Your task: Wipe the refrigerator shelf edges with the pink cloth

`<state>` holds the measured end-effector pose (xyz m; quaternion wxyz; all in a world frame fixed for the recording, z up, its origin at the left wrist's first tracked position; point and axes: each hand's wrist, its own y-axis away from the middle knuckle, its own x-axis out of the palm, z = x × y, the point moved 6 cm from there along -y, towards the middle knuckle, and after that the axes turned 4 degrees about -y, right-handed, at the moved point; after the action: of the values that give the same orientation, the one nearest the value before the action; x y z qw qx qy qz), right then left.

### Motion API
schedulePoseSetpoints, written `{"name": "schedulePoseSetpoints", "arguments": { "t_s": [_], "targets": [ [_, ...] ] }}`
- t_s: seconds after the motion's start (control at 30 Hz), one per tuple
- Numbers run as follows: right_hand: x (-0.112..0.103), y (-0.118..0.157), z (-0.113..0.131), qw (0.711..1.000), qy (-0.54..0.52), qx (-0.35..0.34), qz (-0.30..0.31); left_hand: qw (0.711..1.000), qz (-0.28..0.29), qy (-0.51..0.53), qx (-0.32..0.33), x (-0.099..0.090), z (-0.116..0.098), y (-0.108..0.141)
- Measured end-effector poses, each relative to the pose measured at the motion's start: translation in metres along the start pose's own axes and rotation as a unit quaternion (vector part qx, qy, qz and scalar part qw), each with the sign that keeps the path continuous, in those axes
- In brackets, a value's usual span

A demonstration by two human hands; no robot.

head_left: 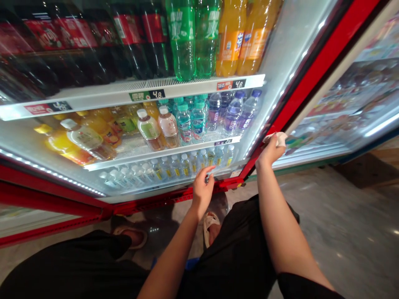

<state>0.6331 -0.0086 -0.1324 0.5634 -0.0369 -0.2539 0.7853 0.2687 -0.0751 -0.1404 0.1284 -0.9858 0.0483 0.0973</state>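
My right hand (270, 153) is closed on a crumpled white cloth (281, 138), perhaps a tissue, at the red frame (299, 93) of a drinks cooler. Nothing is in my left hand (203, 187); its fingers are loosely bent with the thumb apart, in front of the cooler's lowest row of small clear bottles (184, 165). Above that row, a white shelf (168, 154) carries teal-capped bottles (183, 121), purple-capped bottles (234, 111) and tea bottles (150, 131).
Large cola bottles (77, 35), green bottles (182, 41) and orange soda bottles (231, 41) stand on the upper shelf (193, 88), which bears price tags. Another lit cooler (346, 104) is at the right. My legs and sandals (209, 228) are close below, on a grey floor (352, 224).
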Motion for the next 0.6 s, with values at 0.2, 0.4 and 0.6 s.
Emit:
{"name": "schedulePoseSetpoints", "arguments": {
  "t_s": [0.2,0.4,0.6],
  "targets": [
    [-0.015,0.012,-0.015,0.994,0.021,0.062,-0.084,1.000,-0.002,-0.002,0.001,0.002,0.001,0.004],
    [-0.023,0.019,-0.033,0.989,0.041,0.113,-0.092,1.000,-0.004,0.000,0.000,0.005,0.003,0.009],
    [-0.021,0.016,-0.019,0.995,0.046,0.071,-0.058,1.000,-0.001,0.002,-0.002,0.004,0.002,0.014]
  ]
}}
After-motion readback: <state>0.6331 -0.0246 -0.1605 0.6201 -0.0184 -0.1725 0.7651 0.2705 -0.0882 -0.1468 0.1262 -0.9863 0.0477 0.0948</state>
